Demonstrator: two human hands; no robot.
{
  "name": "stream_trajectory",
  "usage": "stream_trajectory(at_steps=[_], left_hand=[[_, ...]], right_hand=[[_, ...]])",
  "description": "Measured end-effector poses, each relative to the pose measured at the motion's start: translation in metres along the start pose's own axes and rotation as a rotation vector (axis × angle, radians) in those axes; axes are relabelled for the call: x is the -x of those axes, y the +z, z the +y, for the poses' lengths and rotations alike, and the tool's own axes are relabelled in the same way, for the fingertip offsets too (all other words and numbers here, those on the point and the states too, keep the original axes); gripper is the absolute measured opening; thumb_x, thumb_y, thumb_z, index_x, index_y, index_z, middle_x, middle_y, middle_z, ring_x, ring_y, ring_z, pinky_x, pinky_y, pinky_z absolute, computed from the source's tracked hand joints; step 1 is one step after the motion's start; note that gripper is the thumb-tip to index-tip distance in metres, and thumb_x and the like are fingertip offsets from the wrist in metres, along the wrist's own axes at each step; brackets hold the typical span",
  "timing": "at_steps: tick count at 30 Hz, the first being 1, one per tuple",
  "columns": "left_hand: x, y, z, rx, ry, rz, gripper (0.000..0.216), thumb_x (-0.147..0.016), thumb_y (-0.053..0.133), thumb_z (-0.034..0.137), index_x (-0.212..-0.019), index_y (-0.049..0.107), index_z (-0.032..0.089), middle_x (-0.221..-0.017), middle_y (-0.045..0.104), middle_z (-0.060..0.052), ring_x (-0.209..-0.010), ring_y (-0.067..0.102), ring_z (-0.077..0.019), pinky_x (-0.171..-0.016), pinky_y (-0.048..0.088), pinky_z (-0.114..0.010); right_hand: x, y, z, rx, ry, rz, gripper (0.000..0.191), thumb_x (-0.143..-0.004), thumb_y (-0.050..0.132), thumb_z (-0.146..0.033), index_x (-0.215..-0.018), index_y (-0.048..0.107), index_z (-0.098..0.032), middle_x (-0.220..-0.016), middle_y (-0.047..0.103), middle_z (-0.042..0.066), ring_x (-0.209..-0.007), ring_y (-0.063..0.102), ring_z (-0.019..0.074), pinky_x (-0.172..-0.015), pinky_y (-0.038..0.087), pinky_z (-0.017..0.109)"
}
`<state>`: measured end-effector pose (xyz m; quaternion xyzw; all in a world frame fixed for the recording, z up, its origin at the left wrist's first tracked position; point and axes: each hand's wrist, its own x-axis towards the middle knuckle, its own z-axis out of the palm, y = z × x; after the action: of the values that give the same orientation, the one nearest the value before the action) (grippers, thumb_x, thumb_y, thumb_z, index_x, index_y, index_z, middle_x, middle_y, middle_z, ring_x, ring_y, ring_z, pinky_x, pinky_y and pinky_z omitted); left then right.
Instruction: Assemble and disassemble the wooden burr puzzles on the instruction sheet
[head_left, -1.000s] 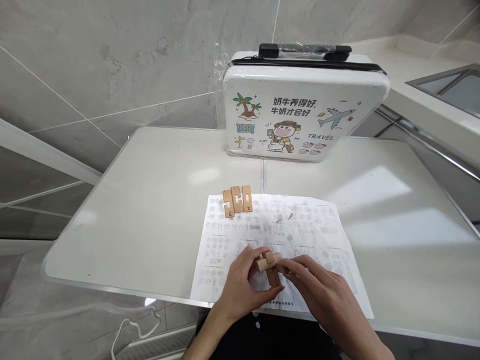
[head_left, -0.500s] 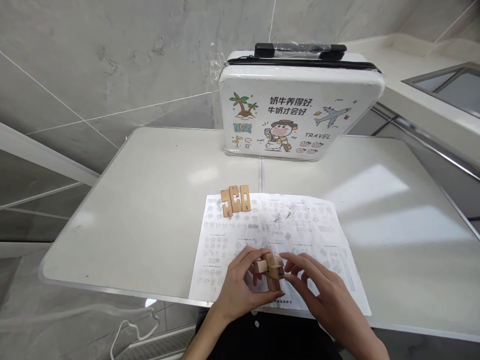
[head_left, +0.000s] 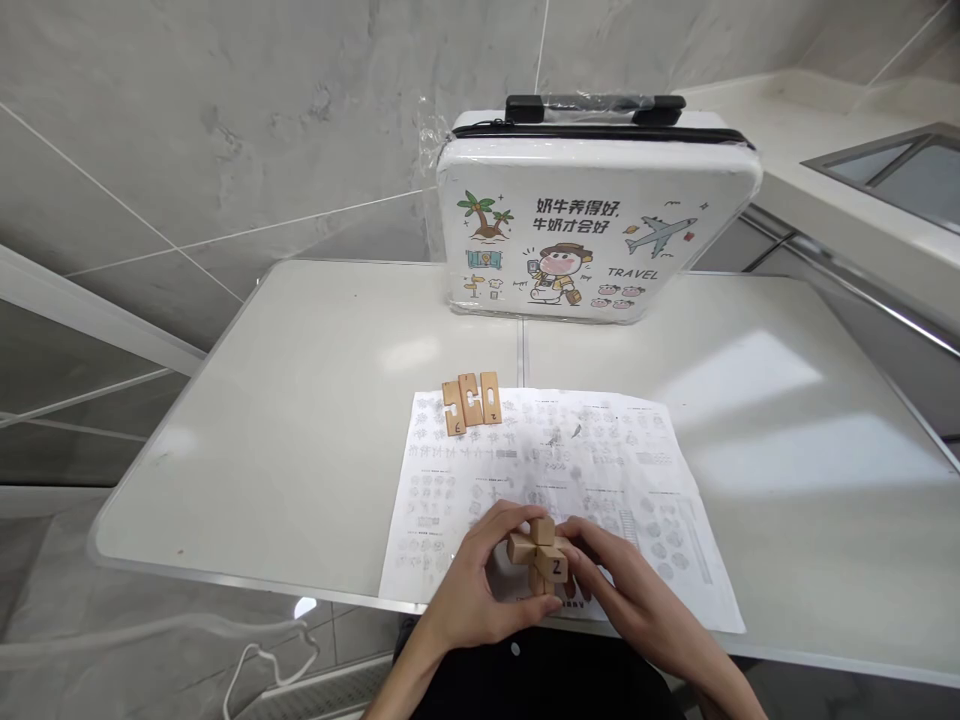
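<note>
The fingers of the left hand [head_left: 472, 582] curve around the wooden block assembly [head_left: 543, 554], with the forefinger's tip at its far end and the thumb along its near end, so the assembly is held between the two. The fingertips of the right hand [head_left: 631, 592] close in against the assembly's right side; they are partly hidden, and whether they grip it or merely touch it cannot be told. The assembly is made of crossed blocks, and the block nearest the right fingertips bears a "2" on its exposed face. All of this is above the near part of the printed sheet [head_left: 450, 500], close to the sheet's near edge. At the sheet's far left corner lie three flat notched wooden pieces [head_left: 470, 402], side by side and overlapping the far edge of the sheet, well apart from both hands. The white table [head_left: 277, 430] extends past the sheet to the left, to the right and on the far side. Beyond the sheet's far edge, a white cartoon-printed case [head_left: 592, 170] stands upright on the table, its black handle uppermost.
</note>
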<state>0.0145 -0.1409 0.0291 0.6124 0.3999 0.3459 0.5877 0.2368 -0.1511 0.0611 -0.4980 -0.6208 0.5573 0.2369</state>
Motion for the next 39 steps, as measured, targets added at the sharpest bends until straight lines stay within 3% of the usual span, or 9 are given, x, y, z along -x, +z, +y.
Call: stream_trajectory(at_steps=[6,11,14,18,22,25,34,36,39], left_hand=[[0.002,0.001,0.0,0.002,0.041,-0.036,0.071,-0.08,0.082,0.019,-0.146,0.059,0.034,-0.126,0.064,-0.008,-0.116,0.065,-0.0284,-0.108,0.051,-0.047],[0.001,0.005,-0.002,0.064,-0.039,0.013,0.084,-0.083,0.087,0.031,-0.157,0.048,0.036,-0.146,0.061,-0.01,-0.116,0.066,-0.0271,-0.109,0.052,-0.046],[0.0,0.007,-0.002,0.118,-0.083,0.012,0.084,-0.088,0.084,0.033,-0.161,0.042,0.033,-0.144,0.062,-0.012,-0.105,0.068,-0.0235,-0.101,0.056,-0.044],[-0.001,0.008,0.001,0.114,-0.113,0.017,0.072,-0.093,0.078,0.028,-0.157,0.046,0.031,-0.114,0.069,-0.007,-0.106,0.069,-0.0237,-0.101,0.055,-0.043],[-0.002,0.008,0.001,0.106,-0.089,0.02,0.059,-0.093,0.075,0.024,-0.147,0.054,0.031,-0.121,0.065,-0.008,-0.101,0.069,-0.0208,-0.098,0.057,-0.041],[-0.002,0.009,-0.001,0.103,-0.073,0.027,0.05,-0.094,0.074,0.022,-0.141,0.059,0.03,-0.128,0.061,-0.009,-0.098,0.069,-0.0186,-0.097,0.058,-0.04],[-0.008,-0.001,0.003,-0.068,-0.045,0.014,0.02,-0.101,0.067,0.029,-0.121,0.069,0.026,-0.11,0.073,-0.005,-0.097,0.07,-0.0195,-0.094,0.059,-0.039],[-0.018,-0.013,0.002,-0.23,-0.016,0.101,0.017,-0.103,0.066,0.034,-0.117,0.071,0.027,-0.111,0.073,-0.006,-0.106,0.069,-0.0225,-0.099,0.058,-0.043],[-0.042,-0.04,-0.004,-0.545,0.066,0.307,0.026,-0.102,0.067,0.04,-0.126,0.067,0.029,-0.131,0.068,-0.007,-0.128,0.061,-0.028,-0.115,0.048,-0.055]], right_hand=[[0.001,-0.001,-0.002,-0.095,0.054,-0.05,0.039,-0.114,0.041,-0.053,-0.095,0.059,-0.024,-0.08,0.061,0.0,-0.074,0.061,0.0177,-0.071,0.051,0.028],[0.0,-0.01,0.007,-0.111,0.067,0.035,0.041,-0.113,0.042,-0.054,-0.096,0.062,-0.023,-0.078,0.065,0.001,-0.072,0.063,0.0183,-0.069,0.051,0.03],[0.002,-0.027,0.021,-0.051,0.117,0.207,0.042,-0.11,0.044,-0.059,-0.109,0.065,-0.022,-0.076,0.067,0.001,-0.068,0.063,0.0194,-0.064,0.05,0.03],[0.003,-0.057,0.042,0.155,0.24,0.524,0.047,-0.104,0.049,-0.067,-0.109,0.067,-0.023,-0.078,0.072,0.003,-0.065,0.063,0.0197,-0.061,0.048,0.03],[-0.001,-0.083,0.055,0.324,0.349,0.785,0.048,-0.097,0.056,-0.069,-0.103,0.069,-0.024,-0.081,0.077,0.006,-0.071,0.069,0.0244,-0.067,0.05,0.034],[-0.008,-0.096,0.061,0.37,0.379,0.889,0.045,-0.094,0.06,-0.067,-0.1,0.069,-0.023,-0.08,0.079,0.007,-0.073,0.072,0.0277,-0.072,0.051,0.038],[-0.032,-0.12,0.082,0.366,0.347,0.951,0.046,-0.091,0.064,-0.066,-0.099,0.07,-0.021,-0.081,0.081,0.009,-0.077,0.075,0.031,-0.079,0.052,0.043],[-0.03,-0.119,0.083,0.369,0.32,0.941,0.048,-0.091,0.064,-0.067,-0.103,0.071,-0.021,-0.09,0.082,0.01,-0.078,0.076,0.0301,-0.079,0.053,0.043],[-0.019,-0.114,0.083,0.369,0.297,0.933,0.051,-0.091,0.065,-0.067,-0.115,0.07,-0.022,-0.105,0.083,0.01,-0.08,0.077,0.0281,-0.077,0.056,0.041]])
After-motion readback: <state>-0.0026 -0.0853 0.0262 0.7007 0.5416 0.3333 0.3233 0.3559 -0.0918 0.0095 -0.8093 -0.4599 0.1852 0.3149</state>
